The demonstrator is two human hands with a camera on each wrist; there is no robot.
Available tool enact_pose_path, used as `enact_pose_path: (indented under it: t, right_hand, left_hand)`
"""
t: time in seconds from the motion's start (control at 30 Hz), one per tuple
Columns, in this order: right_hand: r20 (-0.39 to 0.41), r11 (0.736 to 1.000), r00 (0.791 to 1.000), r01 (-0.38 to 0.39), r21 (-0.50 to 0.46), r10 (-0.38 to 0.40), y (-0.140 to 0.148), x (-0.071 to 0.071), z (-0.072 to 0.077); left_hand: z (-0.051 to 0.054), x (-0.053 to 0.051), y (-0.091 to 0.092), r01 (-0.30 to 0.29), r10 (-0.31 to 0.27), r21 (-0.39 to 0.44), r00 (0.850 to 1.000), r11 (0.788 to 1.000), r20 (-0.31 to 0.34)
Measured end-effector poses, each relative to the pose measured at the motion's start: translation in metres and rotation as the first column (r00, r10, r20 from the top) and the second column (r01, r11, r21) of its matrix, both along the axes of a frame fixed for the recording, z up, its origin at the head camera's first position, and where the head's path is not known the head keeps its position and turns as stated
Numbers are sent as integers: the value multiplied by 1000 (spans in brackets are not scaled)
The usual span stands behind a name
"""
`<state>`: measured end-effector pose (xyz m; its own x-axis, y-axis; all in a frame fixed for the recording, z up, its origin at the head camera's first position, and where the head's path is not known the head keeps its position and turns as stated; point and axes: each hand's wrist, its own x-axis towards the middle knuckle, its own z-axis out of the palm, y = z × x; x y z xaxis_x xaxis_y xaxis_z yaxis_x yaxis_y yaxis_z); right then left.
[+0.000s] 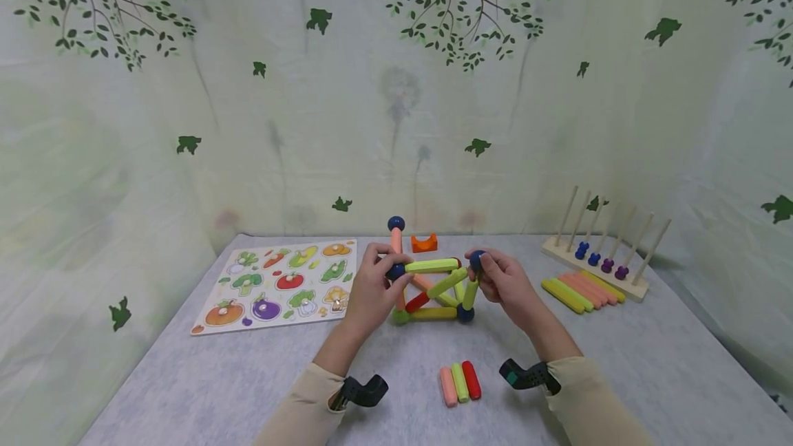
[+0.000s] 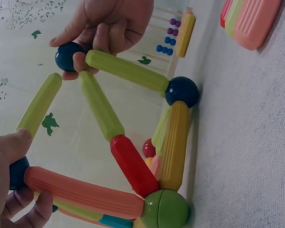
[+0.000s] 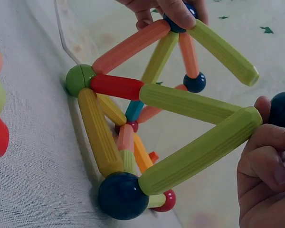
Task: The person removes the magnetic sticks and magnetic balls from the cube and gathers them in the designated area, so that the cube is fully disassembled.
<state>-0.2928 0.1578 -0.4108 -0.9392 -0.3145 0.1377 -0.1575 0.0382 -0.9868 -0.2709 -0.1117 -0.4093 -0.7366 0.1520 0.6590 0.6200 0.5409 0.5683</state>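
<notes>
While the left hand [image 1: 365, 288] pinches one blue ball [image 1: 395, 272] and the right hand [image 1: 506, 284] a second ball [image 1: 476, 260], the rod frame [image 1: 445, 285] could buckle.
Head view: it stands on the desk [image 1: 409, 363] between them; uneven pulling may part it. Left wrist: a light-green rod [image 2: 40, 102] ends free, so tilting might knock it loose. Right wrist: fingertips [image 3: 262, 107] crowd another green rod [image 3: 199, 149] and could nudge it askew.

Glossy blue ball [image 2: 67, 57] just beside two lime sticks [image 3: 199, 151] of a multicoloured frame [image 1: 447, 283]
</notes>
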Motion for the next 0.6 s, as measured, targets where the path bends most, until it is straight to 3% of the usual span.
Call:
enact_pose_path:
  t: [0.23, 0.4, 0.5, 0.6]
  right_hand:
    - [18, 999, 999, 29, -30, -28, 0, 1, 1]
    - [-20, 988, 988, 154, -3, -154, 10, -4, 2]
    - [-46, 955, 961, 276, 104, -273, 22, -10, 0]
    - [-74, 882, 929, 368, 293, -363, 36, -16, -4]
  left_hand:
    - [0, 2, 0, -15, 15, -3, 1000, 1000, 16]
    - [1, 2, 1, -17, 18, -13, 1000, 1000, 4]
    - [2, 3, 1, -13, 13, -14, 1000, 1000, -4]
    - [2, 3, 1, -10, 10, -12, 1000, 1000, -9]
